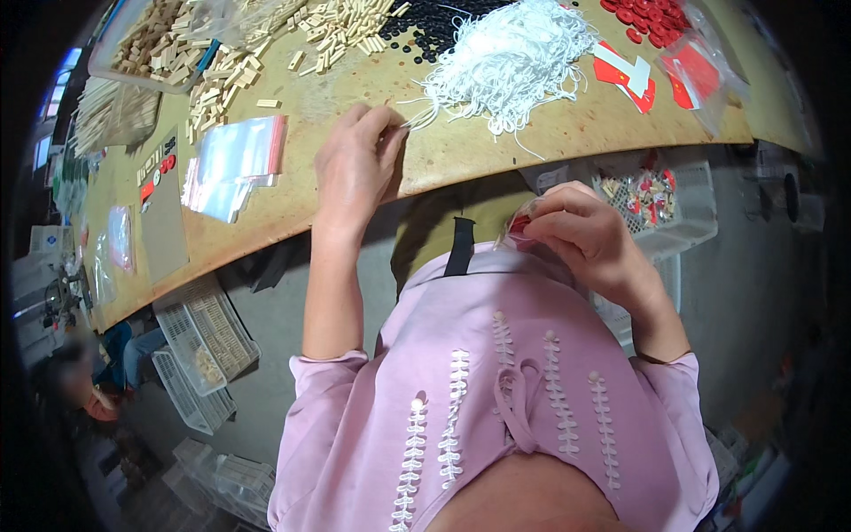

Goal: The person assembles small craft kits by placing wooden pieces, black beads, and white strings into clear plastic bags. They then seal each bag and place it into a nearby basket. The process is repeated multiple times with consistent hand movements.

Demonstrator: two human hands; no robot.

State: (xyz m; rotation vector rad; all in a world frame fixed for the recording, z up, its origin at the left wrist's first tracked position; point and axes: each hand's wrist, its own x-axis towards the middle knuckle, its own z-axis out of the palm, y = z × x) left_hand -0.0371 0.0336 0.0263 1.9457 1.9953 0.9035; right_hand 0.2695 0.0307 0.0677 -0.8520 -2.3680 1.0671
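Note:
My left hand (359, 164) rests at the table's front edge with its fingers pinched together at the loose ends of a pile of white string (514, 62). A strand appears to run into the fingertips. Before my body, beyond the edge, my right hand (581, 232) is closed on a small clear bag (517, 229) with something red in it. The fingers cover most of that bag. Left of my left hand lies a stack of clear zip bags (235, 160) with red edges.
Small wooden blocks (226, 84), black rings (421, 31) and red discs (645, 18) are heaped along the back. Red and white cards (625, 75) lie at the right. Below the table stand a crate of filled bags (696, 208) and a left crate (208, 332). Another person (89, 381) is at lower left.

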